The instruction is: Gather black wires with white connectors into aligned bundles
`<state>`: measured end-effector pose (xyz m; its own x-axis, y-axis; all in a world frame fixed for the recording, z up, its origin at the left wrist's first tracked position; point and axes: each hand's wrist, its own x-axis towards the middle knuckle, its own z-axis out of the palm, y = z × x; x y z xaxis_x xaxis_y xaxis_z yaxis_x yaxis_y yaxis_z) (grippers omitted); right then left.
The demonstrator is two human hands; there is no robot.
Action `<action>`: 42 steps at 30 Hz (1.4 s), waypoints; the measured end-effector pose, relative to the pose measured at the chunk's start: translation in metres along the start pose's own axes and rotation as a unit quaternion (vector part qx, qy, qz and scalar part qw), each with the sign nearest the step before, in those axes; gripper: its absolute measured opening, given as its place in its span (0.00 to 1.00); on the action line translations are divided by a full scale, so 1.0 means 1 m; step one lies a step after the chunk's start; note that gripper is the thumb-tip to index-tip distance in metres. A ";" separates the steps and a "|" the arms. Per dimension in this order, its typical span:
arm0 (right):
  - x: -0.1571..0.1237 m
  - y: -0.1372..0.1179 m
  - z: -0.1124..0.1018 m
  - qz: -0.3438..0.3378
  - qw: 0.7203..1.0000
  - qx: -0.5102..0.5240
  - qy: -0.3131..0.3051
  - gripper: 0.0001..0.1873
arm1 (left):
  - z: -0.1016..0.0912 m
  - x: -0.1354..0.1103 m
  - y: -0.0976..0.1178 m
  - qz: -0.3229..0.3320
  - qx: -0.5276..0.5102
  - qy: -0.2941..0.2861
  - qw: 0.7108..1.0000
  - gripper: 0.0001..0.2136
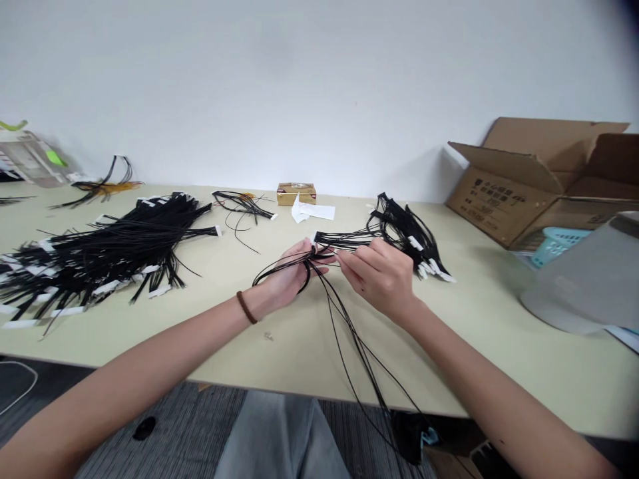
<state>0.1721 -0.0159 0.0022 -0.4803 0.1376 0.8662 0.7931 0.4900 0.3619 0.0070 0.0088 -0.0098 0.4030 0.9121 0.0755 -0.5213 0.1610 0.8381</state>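
My left hand (288, 276) is closed around a bundle of thin black wires (357, 338) above the middle of the table. Some of these wires loop over the palm and wrist; others hang down past the table's front edge. Close to its fingertips, my right hand (380, 278) pinches at the end of a black wire, thumb against forefinger, and a tiny pale tip shows there. Just behind both hands lies a wire harness with a white connector (313, 236). It runs right towards a heap of black harnesses (407, 229) with white connectors.
A large pile of black harnesses (144, 233) covers the table's left side. At the back are a few loose wires (244, 203), a gold tissue box (296, 193) and white paper (319, 211). An open cardboard box (504, 196), turquoise basket (554, 246) and grey bin (589, 279) stand right.
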 end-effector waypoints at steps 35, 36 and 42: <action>-0.002 -0.004 0.004 0.017 1.000 0.008 0.005 0.06 | -0.003 -0.002 -0.004 0.037 0.044 -0.026 0.998 0.08; -0.002 -0.005 0.004 0.024 1.000 0.009 0.004 0.07 | -0.004 -0.002 -0.004 0.035 0.046 -0.027 0.998 0.08; -0.003 -0.009 0.005 0.027 1.000 0.004 0.002 0.04 | -0.003 -0.003 -0.006 0.027 0.065 -0.029 0.997 0.08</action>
<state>0.1645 -0.0165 -0.0053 -0.4358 0.1605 0.8856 0.8146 0.4888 0.3123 0.0064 0.0062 -0.0170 0.4219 0.8942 0.1494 -0.4427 0.0595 0.8947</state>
